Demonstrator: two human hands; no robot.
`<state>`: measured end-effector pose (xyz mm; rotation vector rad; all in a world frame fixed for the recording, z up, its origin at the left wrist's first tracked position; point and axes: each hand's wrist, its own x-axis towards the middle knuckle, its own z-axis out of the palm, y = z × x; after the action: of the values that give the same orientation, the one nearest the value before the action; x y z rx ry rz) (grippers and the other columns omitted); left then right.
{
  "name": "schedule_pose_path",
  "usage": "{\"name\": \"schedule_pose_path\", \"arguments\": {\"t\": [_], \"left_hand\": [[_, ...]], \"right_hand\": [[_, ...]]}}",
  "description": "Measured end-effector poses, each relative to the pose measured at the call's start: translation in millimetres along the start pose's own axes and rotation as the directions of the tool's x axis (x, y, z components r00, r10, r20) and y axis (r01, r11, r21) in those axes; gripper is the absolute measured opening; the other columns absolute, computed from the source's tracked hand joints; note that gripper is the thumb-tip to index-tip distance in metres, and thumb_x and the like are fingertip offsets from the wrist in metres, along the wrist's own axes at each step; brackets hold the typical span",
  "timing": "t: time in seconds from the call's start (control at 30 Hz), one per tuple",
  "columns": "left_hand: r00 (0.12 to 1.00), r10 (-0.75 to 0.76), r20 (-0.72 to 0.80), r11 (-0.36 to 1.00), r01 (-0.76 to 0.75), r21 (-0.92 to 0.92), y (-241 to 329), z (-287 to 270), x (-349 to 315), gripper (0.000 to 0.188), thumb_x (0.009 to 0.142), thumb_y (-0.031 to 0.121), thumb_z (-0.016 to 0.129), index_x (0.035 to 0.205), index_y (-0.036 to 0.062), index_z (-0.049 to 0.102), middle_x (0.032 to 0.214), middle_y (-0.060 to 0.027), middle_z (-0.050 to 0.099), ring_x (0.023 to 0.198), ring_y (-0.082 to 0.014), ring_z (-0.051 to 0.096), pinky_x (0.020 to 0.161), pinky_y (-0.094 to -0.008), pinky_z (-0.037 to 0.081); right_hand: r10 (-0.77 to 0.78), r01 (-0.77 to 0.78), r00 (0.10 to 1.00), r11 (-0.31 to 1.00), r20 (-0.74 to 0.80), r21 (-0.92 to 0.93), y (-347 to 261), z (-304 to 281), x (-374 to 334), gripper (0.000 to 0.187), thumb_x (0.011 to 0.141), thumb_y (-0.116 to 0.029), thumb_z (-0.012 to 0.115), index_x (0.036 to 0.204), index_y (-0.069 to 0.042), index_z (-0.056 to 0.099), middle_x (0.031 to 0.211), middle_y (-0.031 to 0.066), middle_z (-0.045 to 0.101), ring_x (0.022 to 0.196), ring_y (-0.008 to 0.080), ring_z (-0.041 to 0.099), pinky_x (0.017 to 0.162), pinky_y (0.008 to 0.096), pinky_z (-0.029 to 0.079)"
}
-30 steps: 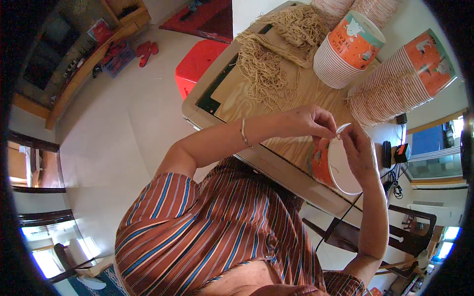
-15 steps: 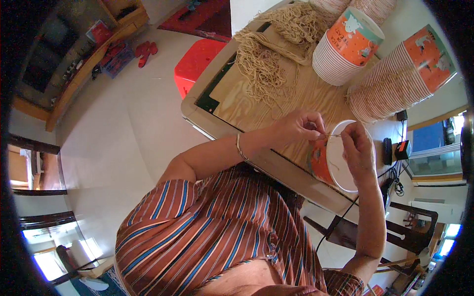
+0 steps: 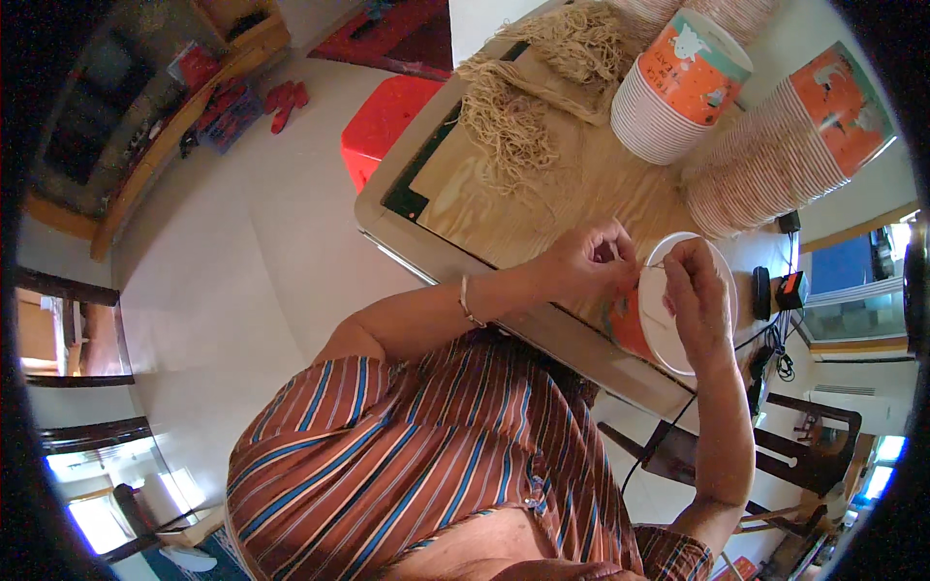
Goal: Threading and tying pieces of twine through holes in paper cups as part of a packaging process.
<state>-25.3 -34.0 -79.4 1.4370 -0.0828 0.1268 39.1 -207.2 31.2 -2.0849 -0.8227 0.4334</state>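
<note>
Left hand (image 3: 593,261), curled, grip unclear; right hand (image 3: 699,295), pinching thin string (image 3: 655,264); orange-and-white paper tub (image 3: 659,327), below right hand; tan string bundles (image 3: 511,126), beyond left hand; stacked tubs (image 3: 663,114), beyond both.

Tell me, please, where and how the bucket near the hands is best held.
Probably by the rim of the bucket, from the picture's lower left: thumb inside, fingers along the orange wall. Its open inside shows and that wall is uncovered there, while the right hand is in front of the opening.
</note>
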Motion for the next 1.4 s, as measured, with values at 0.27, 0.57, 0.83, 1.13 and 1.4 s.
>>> {"name": "schedule_pose_path", "arguments": {"t": [0.27,0.57,0.83,1.13,1.4], "left_hand": [[0.956,0.288,0.048,0.942,-0.292,0.165,29,3,9,0.024,0.085,0.018,0.069,0.107,0.0066,0.066,0.097,-0.0031,0.054,0.084,-0.0115,0.055,0.075,-0.0257,0.046],[0.899,0.433,0.058,0.897,-0.437,0.073,13,7,22,0.012,0.082,0.013,0.072,0.084,0.0053,0.064,0.095,-0.0032,0.054,0.086,-0.0134,0.056,0.077,-0.027,0.045],[0.922,0.376,0.095,0.926,-0.378,-0.002,19,1,22,0.01,0.078,0.011,0.074,0.081,0.0033,0.069,0.089,-0.0035,0.055,0.083,-0.0126,0.056,0.074,-0.0259,0.048],[0.876,0.435,0.207,0.887,-0.457,0.069,14,-9,21,0.01,0.078,0.014,0.076,0.084,0.0083,0.071,0.09,-0.0019,0.057,0.094,-0.0147,0.055,0.085,-0.0286,0.042],[0.837,0.507,0.208,0.838,-0.535,0.111,2,-9,20,0.013,0.077,0.015,0.076,0.088,0.0101,0.072,0.091,-0.0032,0.056,0.091,-0.0163,0.055,0.08,-0.0276,0.044]], "right_hand": [[-0.113,0.11,0.993,0.988,-0.03,-0.108,-5,-1,4,0.01,0.092,-0.012,0.056,0.093,-0.002,0.053,0.079,0.01,0.059,0.071,0.018,0.055,0.067,0.0313,0.046],[-0.181,0.178,0.983,0.98,-0.033,-0.09,-10,1,2,0.009,0.092,-0.01,0.056,0.09,-0.002,0.053,0.076,0.0105,0.059,0.069,0.0191,0.056,0.065,0.031,0.046],[-0.015,0.014,1.0,0.999,0.027,0.032,-13,-19,4,0.009,0.092,-0.006,0.052,0.101,-0.006,0.048,0.069,0.0013,0.049,0.063,0.0082,0.043,0.056,0.0248,0.038],[-0.09,0.119,0.985,0.973,-0.147,0.197,-33,-13,-7,0.02,0.089,0.006,0.048,0.103,-0.008,0.047,0.072,-0.0035,0.046,0.062,0.0022,0.037,0.052,0.0198,0.03],[-0.212,0.225,0.954,0.974,-0.214,0.038,-39,-17,-5,0.018,0.088,0.006,0.049,0.1,-0.007,0.049,0.075,-0.0023,0.051,0.065,0.0026,0.044,0.055,0.0189,0.035]]}}
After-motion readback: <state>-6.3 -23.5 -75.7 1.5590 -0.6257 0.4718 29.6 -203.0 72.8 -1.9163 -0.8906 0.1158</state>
